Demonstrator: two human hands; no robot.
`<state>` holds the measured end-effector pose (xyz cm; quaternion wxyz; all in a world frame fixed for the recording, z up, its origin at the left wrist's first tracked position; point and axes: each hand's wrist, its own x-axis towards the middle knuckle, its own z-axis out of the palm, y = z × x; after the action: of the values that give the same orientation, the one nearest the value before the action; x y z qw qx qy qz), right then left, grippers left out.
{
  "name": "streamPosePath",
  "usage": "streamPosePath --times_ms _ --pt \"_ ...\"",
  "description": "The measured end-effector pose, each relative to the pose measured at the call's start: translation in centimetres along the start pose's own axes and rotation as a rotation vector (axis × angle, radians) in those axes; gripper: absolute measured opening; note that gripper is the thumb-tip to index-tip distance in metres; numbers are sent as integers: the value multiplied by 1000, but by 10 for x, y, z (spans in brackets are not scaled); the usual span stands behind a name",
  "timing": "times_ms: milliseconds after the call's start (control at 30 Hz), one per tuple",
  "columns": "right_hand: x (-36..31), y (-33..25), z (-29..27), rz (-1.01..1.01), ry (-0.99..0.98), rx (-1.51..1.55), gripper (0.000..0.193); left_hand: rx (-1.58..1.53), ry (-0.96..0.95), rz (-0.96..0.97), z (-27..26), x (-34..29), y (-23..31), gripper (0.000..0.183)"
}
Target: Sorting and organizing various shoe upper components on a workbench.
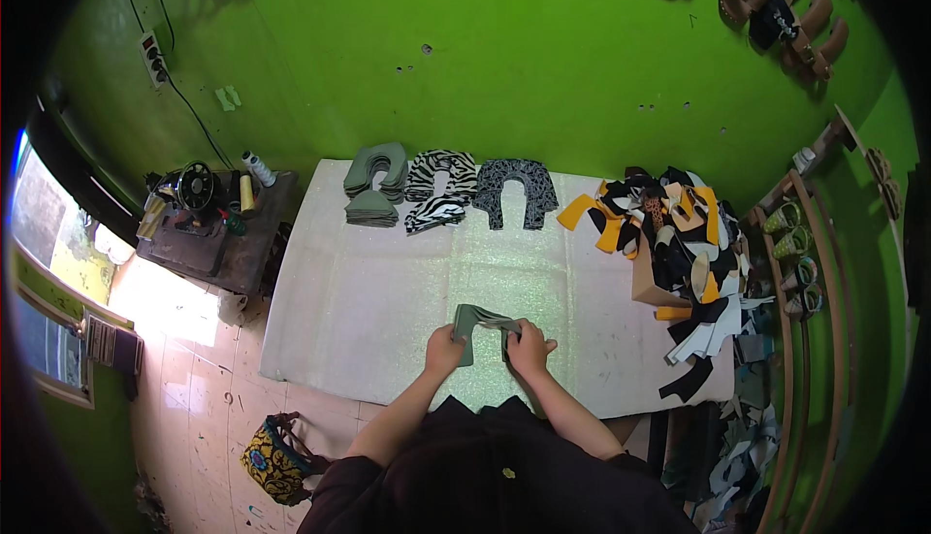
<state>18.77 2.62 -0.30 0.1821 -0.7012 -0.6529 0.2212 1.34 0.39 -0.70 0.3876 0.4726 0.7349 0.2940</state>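
Above the near middle of the table, my left hand (444, 350) and my right hand (529, 349) grip the two ends of a small stack of grey-green U-shaped shoe-upper pieces (466, 320). The stack arches upward between them, and several layers show along its edge. Along the table's far side lie a pile of grey-green U-shaped pieces (390, 155) and a smaller grey-green pile (371, 211). To their right are zebra-striped U-shaped pieces (460, 181), a smaller zebra-striped pile (434, 215), and dark patterned U-shaped pieces (536, 190).
The table (339, 287) has a pale cover. On its right, black, white and yellow scraps (693, 228) heap over a cardboard box (652, 282). A sewing machine (194, 224) stands left, a shoe rack (824, 340) right. A patterned bag (274, 461) rests on the floor.
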Motion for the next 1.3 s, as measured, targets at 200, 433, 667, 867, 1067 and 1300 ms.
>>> streamPosePath --times_ms 200,433,667,867,1067,1300 --pt "14 -7 -8 14 -244 885 40 -426 -25 190 -15 25 -46 31" --pt "45 -30 -24 17 -497 1263 33 -777 -140 145 -91 21 -5 50" --pt "68 -112 -22 64 -545 1347 39 -645 -290 78 -169 49 0 20" --pt "95 -163 2 109 -640 1327 19 -637 -345 57 -227 88 -4 38" --pt "165 -213 33 -166 -592 1073 18 -570 -263 112 -262 167 11 41" --pt "257 -274 74 -389 -334 607 52 -275 67 429 -267 293 23 43"
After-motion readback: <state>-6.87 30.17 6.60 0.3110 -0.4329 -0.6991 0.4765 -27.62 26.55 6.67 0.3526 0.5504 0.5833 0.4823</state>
